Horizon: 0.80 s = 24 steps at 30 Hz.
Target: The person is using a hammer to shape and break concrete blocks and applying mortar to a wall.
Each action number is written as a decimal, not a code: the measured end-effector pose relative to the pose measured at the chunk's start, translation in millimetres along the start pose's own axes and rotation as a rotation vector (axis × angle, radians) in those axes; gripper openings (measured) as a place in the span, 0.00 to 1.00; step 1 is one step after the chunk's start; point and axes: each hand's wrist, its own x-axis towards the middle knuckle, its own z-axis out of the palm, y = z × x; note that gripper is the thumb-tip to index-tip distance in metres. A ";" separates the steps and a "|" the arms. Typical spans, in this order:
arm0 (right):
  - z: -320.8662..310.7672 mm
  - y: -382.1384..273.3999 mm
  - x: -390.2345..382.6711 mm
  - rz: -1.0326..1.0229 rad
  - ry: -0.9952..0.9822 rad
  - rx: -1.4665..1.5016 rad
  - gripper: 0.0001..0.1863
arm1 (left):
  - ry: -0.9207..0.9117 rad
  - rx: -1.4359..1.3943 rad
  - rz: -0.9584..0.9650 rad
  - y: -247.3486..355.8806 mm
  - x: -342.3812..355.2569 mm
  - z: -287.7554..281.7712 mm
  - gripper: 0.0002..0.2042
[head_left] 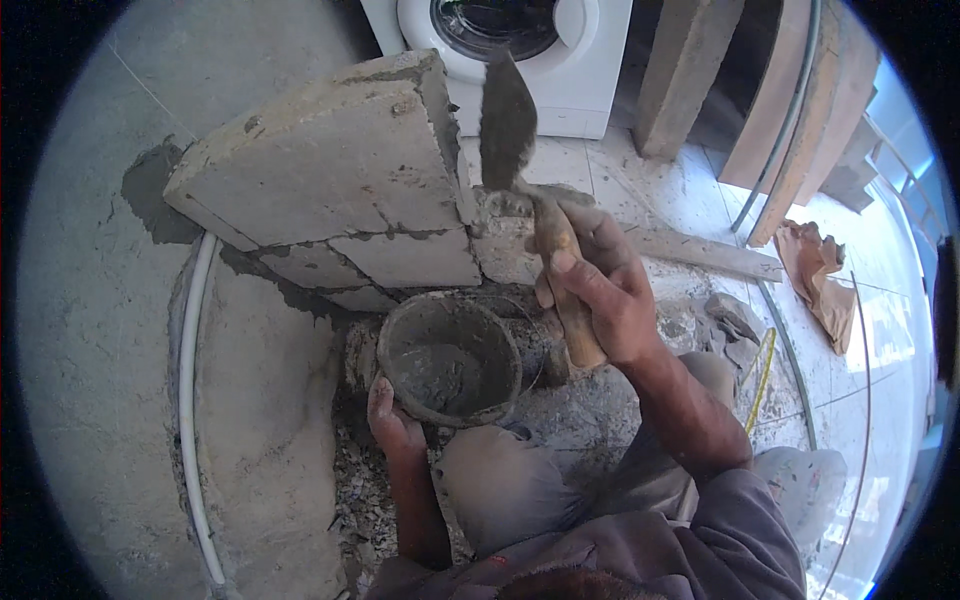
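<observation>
1. The right hand (608,285) is closed around the wooden handle of the trowel (508,130), with the thumb laid along the wood. The dark grey blade points forward, ahead of this grip.
2. The left hand (397,425) lies, lower and to the left of the right grip, against the near left side of the bucket (389,350). Part of its fingers is hidden, so I cannot tell how far it is closed.
3. The trowel should be rather light and stiff; its wooden handle is the proper place to hold. If wet mortar is on the wood, it may become slippery.
4. The bucket, between the two hands, contains grey mortar (440,372), which looks soft and wet. I judge it heavy; the rim, or the thin wire handle at its right side, would give a hold.
5. Ahead and to the left of the right grip stands a wall of pale blocks (330,180), probably heavy, with edges which may chip.
6. Around the bucket the ground is rough, with rubble. To the right of the right grip are dusty floor tiles (850,390) and crumpled brown paper (820,280); well forward stands a white washing machine (580,95).
</observation>
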 end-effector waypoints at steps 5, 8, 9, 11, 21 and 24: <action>-3.6 16.6 -22.3 0.221 0.025 -0.013 0.26 | -0.085 -0.099 0.006 -8.4 8.1 -8.4 0.18; 11.3 10.8 -20.9 0.229 -0.019 0.057 0.26 | -0.080 -0.075 0.001 -7.3 7.9 -5.3 0.18; 17.4 5.7 -17.8 0.189 -0.029 0.031 0.26 | -0.078 -0.076 0.002 -7.1 7.9 -7.1 0.18; 23.4 9.0 -14.6 0.145 -0.045 0.003 0.26 | -0.112 -0.113 -0.009 -6.1 7.8 -9.2 0.18; 64.7 30.4 -4.8 -0.647 -0.087 -0.656 0.32 | -0.188 -0.161 -0.006 10.3 -8.2 18.6 0.17; 41.1 25.5 -6.3 -0.679 -0.102 -0.702 0.32 | -0.141 -0.171 -0.017 3.9 -4.5 11.5 0.18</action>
